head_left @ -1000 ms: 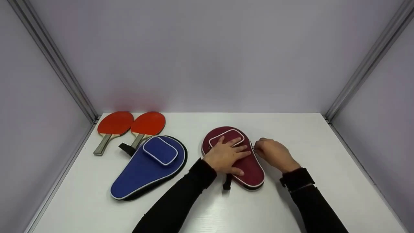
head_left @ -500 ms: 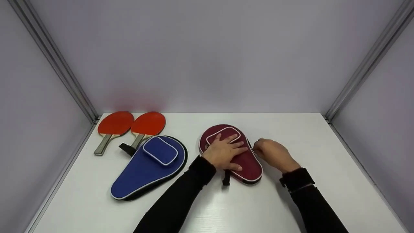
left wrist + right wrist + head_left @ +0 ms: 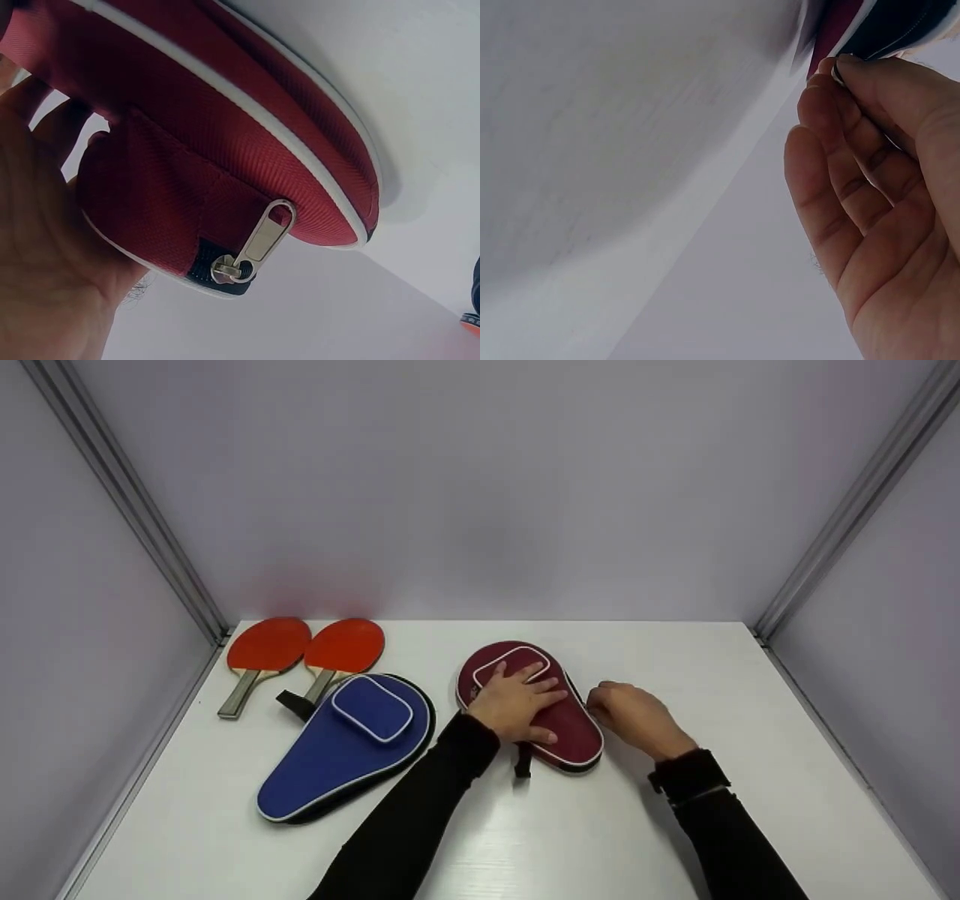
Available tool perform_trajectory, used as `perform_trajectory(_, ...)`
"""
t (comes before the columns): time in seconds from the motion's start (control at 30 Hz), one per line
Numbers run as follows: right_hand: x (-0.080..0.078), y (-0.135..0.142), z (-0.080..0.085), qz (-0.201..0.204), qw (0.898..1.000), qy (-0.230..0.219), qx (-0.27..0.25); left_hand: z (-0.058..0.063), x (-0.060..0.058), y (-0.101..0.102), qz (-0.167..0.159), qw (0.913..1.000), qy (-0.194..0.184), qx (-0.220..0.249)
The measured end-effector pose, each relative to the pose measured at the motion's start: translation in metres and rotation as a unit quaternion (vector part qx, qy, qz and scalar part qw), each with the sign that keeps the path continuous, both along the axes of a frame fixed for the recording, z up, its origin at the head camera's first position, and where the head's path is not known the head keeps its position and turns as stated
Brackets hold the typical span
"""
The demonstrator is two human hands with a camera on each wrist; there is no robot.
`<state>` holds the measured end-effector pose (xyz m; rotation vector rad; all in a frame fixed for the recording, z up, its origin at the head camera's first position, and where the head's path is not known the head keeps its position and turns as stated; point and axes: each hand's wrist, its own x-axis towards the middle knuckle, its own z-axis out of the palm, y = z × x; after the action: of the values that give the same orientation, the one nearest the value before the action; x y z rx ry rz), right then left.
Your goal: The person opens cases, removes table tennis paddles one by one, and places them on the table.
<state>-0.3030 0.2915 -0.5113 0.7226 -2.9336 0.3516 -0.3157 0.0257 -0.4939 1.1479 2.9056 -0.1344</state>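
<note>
A maroon table tennis bat case (image 3: 577, 731) with white piping lies on the white table. My left hand (image 3: 514, 705) rests on it with fingers spread over the front pocket. That pocket's metal zipper pull (image 3: 264, 238) hangs at its edge in the left wrist view. At the case's right side, my right hand (image 3: 634, 716) pinches a small zipper pull (image 3: 837, 73) between thumb and forefinger, the other fingers loosely bent. Dark lining shows along the zip above the pinch. A black strap (image 3: 523, 760) sticks out at the case's lower left.
A blue bat case (image 3: 322, 765) lies to the left with its black strap (image 3: 295, 704). Behind it are two table tennis bats with red faces, the left bat (image 3: 268, 646) and the right bat (image 3: 345, 646), whose handle is partly covered. Pale walls enclose the table's back and sides.
The maroon case has slid away from me and slightly left under my left hand. My right hand has stayed in place, so its pinch now sits farther down the case's side.
</note>
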Motion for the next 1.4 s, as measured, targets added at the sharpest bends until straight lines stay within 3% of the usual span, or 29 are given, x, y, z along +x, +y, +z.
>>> perform_trajectory(0.13, -0.001, 0.001, 0.001, 0.002, 1.000, 0.000, 0.003, -0.001, -0.008, -0.001, 0.008, 0.9999, -0.013, 0.000)
perform_trajectory(0.33, -0.001, 0.003, 0.004, 0.001, 1.000, -0.021, 0.004, -0.020, -0.030, 0.000, 0.021, 0.9994, -0.024, 0.014)
perform_trajectory(0.43, -0.001, 0.004, 0.007, -0.001, 0.999, -0.032, 0.004, -0.022, -0.036, -0.001, 0.025, 0.9993, -0.023, 0.015)
perform_trajectory(0.8, 0.001, 0.007, 0.013, 0.002, 0.998, -0.057, 0.004, 0.005, -0.021, -0.003, 0.044, 0.9989, -0.018, 0.001)
perform_trajectory(1.4, 0.013, 0.002, 0.025, 0.021, 0.994, -0.108, 0.012, 0.008, -0.023, -0.003, 0.073, 0.9971, -0.017, 0.010)
